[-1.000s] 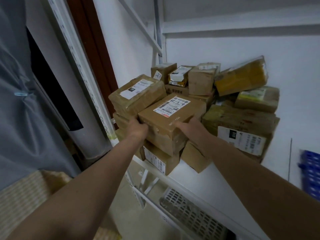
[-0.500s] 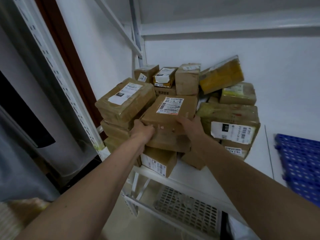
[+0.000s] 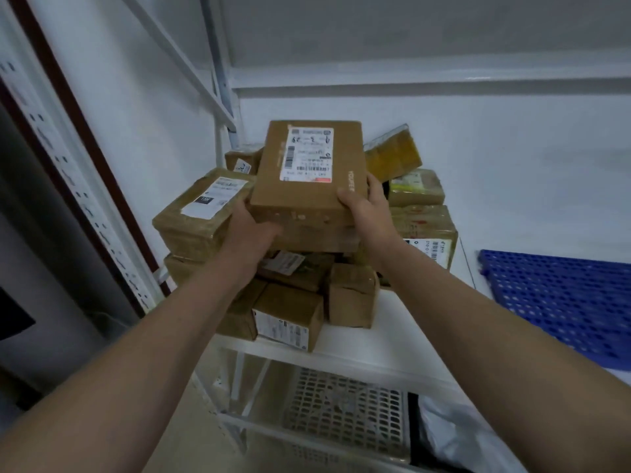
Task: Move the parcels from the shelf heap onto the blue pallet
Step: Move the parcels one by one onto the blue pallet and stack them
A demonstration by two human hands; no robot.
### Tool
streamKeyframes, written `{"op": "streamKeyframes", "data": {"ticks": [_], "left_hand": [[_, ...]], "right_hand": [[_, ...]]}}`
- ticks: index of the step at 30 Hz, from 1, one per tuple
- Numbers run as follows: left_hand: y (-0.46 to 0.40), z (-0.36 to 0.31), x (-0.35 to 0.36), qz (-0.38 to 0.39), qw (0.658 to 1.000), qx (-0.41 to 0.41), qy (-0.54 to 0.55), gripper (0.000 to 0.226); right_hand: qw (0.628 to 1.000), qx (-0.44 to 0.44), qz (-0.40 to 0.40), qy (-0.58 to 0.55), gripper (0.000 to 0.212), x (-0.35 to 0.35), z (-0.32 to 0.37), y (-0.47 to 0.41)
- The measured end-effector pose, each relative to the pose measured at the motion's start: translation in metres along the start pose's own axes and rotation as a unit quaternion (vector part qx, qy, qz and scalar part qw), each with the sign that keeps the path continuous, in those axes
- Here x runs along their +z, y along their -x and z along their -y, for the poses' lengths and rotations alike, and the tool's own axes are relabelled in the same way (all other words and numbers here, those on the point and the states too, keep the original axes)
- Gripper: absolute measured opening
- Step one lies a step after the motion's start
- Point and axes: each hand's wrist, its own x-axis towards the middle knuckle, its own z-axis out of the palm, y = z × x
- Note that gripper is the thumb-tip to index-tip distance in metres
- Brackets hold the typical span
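I've got the top parcel (image 3: 307,186) clamped by left hand (image 3: 249,230) & right hand (image 3: 363,208) on opposite sides, raised above the heap (image 3: 290,288) so it clears neighbours; blue pallet (image 3: 560,298) lies to the right, bare

The parcels (image 3: 205,213) were brown with white labels — one (image 3: 392,155) was yellow — and the perforated pallet (image 3: 560,302) was blue.
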Motion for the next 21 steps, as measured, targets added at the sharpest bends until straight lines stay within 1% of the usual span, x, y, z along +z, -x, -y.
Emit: {"op": "streamKeyframes", "data": {"ticks": [4, 7, 10, 14, 16, 19, 21], "left_hand": [[0.001, -0.015, 0.008, 0.017, 0.999, 0.037, -0.024, 0.067], [0.006, -0.021, 0.031, 0.035, 0.994, 0.078, -0.062, 0.059], [0.013, -0.026, 0.061, 0.098, 0.988, 0.095, -0.071, 0.062], [0.027, -0.038, 0.107, 0.196, 0.971, 0.114, -0.074, 0.062], [0.036, -0.042, 0.131, 0.238, 0.961, 0.121, -0.066, 0.061], [0.053, -0.038, 0.166, 0.288, 0.949, 0.107, -0.069, 0.064], [0.064, -0.030, 0.187, 0.316, 0.941, 0.092, -0.076, 0.057]], "right_hand": [[0.998, -0.054, -0.033, 0.026, 0.063, -0.009, 0.022, 0.010], [0.994, -0.057, -0.080, 0.054, 0.060, -0.031, 0.029, 0.023], [0.985, -0.060, -0.141, 0.074, 0.061, -0.061, 0.031, 0.038], [0.974, -0.063, -0.203, 0.082, 0.077, -0.110, 0.040, 0.062], [0.967, -0.060, -0.231, 0.093, 0.081, -0.135, 0.044, 0.074], [0.958, -0.044, -0.266, 0.100, 0.079, -0.169, 0.044, 0.090], [0.951, -0.026, -0.289, 0.104, 0.075, -0.191, 0.040, 0.099]]}}
